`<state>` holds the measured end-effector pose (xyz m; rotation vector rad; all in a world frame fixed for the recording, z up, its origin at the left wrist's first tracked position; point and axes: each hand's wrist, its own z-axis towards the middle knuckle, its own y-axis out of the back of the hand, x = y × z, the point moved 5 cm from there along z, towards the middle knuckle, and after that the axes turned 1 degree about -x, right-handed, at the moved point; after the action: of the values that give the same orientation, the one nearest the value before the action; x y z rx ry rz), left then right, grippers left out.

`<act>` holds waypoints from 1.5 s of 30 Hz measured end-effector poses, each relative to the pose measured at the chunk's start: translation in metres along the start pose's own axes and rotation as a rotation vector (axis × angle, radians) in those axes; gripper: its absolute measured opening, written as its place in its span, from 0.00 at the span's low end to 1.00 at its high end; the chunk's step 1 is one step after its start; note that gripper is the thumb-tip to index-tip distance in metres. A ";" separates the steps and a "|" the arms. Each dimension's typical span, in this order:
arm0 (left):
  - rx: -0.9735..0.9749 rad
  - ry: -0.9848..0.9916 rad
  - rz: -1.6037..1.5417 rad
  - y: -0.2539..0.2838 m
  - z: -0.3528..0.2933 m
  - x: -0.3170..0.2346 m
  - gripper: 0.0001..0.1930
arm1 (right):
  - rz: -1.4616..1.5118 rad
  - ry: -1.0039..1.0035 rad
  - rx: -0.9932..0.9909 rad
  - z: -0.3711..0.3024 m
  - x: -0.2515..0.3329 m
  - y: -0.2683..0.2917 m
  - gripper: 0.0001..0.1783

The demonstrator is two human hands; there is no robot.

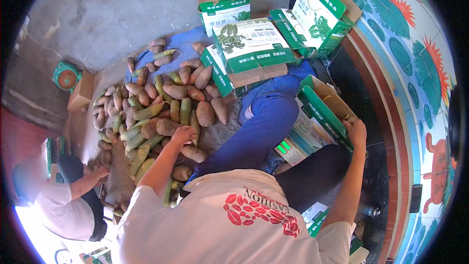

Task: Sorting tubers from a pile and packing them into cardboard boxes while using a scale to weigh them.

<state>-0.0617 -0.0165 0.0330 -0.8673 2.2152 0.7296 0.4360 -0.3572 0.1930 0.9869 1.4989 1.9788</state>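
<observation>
My left hand (pixel 183 135) is over the near side of a big heap of roots, fingers slightly apart. Its fingertips are beside a green radish (pixel 194 126), and a brown root (pixel 194 153) lies just below them. Nothing plainly lifted shows in it. On my right, an opened green and white carton (pixel 326 99) stands tilted beside my legs. My right hand (pixel 355 131) is closed on its near right edge, the thumb side over the rim. What lies inside the carton is mostly hidden. A scale with a lit green display (pixel 288 150) is beside it.
Several cartons stand at the back, one closed carton (pixel 254 44) and an open one (pixel 317 17). Blue sheeting (pixel 188 41) lies under the heap. At the left a co-worker (pixel 66 195) reaches toward the roots. A small green fan-like device (pixel 66 77) is by the wall.
</observation>
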 end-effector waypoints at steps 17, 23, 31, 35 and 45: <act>0.092 0.023 0.981 0.032 0.041 0.117 0.11 | 0.199 0.070 -0.411 -0.008 0.000 -0.013 0.09; 0.323 -0.540 1.910 0.006 0.051 0.175 0.08 | 0.117 -0.002 -0.399 -0.015 0.010 -0.002 0.10; 0.220 -0.360 1.444 0.015 0.080 0.210 0.14 | -0.027 0.087 -0.594 -0.018 0.027 0.010 0.09; 0.132 -0.244 1.248 0.007 0.065 0.182 0.17 | -0.084 0.131 -0.639 -0.027 0.028 0.015 0.09; -0.139 0.174 0.797 0.040 0.047 0.208 0.19 | -0.121 0.141 -0.652 -0.043 0.039 0.034 0.07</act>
<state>-0.1938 -0.0384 -0.1373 -0.0623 2.6965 1.2101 0.3802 -0.3652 0.2300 0.4742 0.8379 2.2515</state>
